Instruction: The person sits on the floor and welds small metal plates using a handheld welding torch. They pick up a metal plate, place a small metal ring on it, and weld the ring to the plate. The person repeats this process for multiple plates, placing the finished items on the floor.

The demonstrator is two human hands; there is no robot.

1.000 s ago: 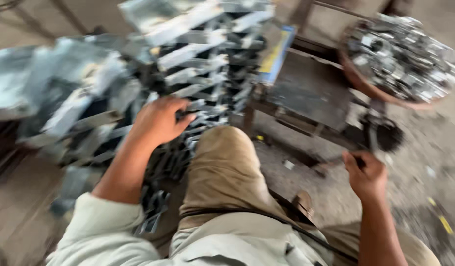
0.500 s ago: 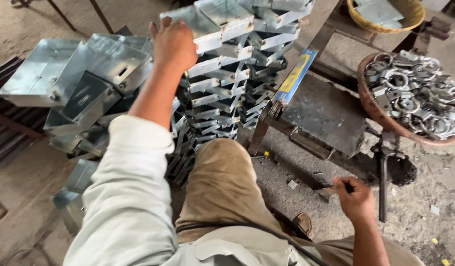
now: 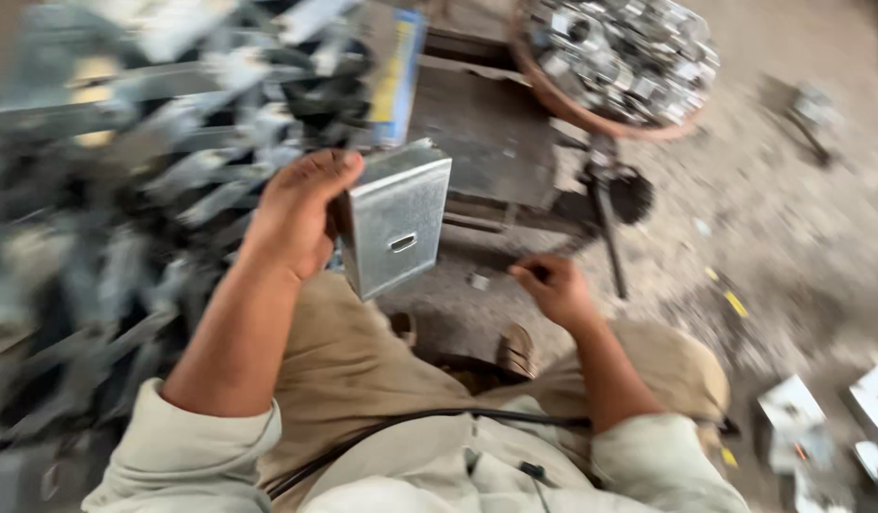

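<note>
Left hand (image 3: 301, 214): closed around one edge of a grey sheet-metal box (image 3: 398, 217) with a small slot, held above the lap, beside a blurred stack of metal boxes (image 3: 163, 142). Right hand (image 3: 556, 288): fingers pinched together; whether they hold anything cannot be told. Round basket of metal parts (image 3: 617, 57): upper right. Dark metal surface (image 3: 486, 142): just beyond the held box.

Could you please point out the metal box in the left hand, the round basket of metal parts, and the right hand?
metal box (image 3: 398, 223): head view, on its flat front face.
round basket (image 3: 553, 95): head view, on its brown rim.
right hand (image 3: 553, 288): head view, on the back of the hand.
</note>
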